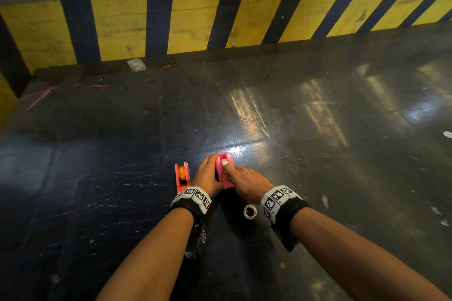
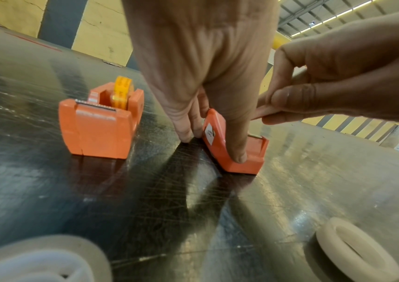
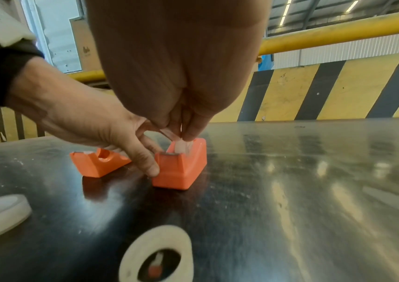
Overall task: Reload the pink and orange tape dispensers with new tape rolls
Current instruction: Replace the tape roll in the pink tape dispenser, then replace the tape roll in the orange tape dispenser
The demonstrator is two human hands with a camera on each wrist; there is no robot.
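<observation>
The pink dispenser [image 1: 223, 171] stands on the dark floor; in the wrist views it looks orange [image 3: 181, 167]. My left hand [image 1: 217, 171] grips it, thumb on one side [image 2: 238, 152] and fingers on the other. From above, my right hand [image 1: 226, 166] pinches the white tape [image 3: 181, 146] that sits in its slot. The orange dispenser [image 1: 181, 177] stands just left of it, untouched, with a yellow roll [image 2: 121, 89] in it. A white tape roll [image 1: 250, 211] lies flat near my right wrist. A second pale roll [image 2: 36, 261] lies under my left wrist.
The dark scratched floor [image 1: 318, 154] is glossy and stretches open to the right and ahead. A yellow and black striped kerb [image 1: 195, 24] runs along the far side. Bits of litter [image 1: 136, 65] lie at its foot.
</observation>
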